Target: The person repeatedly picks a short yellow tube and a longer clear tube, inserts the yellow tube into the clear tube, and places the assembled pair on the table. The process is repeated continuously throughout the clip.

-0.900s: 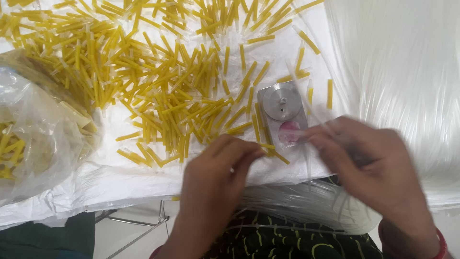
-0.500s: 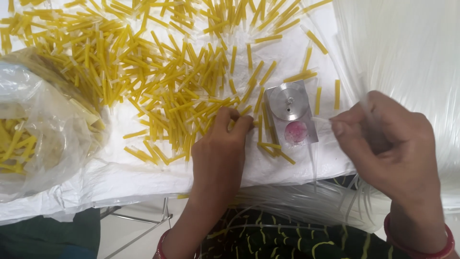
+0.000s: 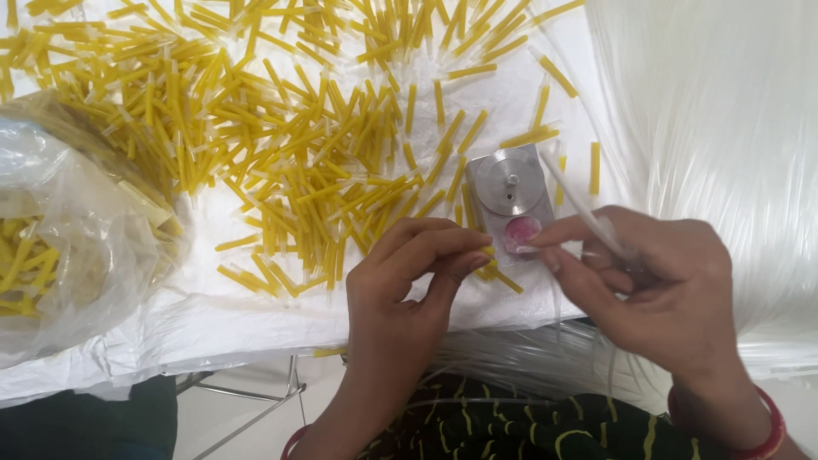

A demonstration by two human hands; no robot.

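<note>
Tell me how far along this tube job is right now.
Done: a wide spread of yellow-capped pieces lies on the white sheet, with more in the plastic bag. In hand: the right hand holds a clear tube at the small metal block with its pink pad; the left hand pinches a yellow piece. Left: a large bundle of clear tubes beside it.

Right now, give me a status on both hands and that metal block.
Left hand pinching a yellow piece beside the metal block. Right hand holding a clear tube, fingertip at the block's pink pad. Loose yellow pieces crowd the block.
</note>
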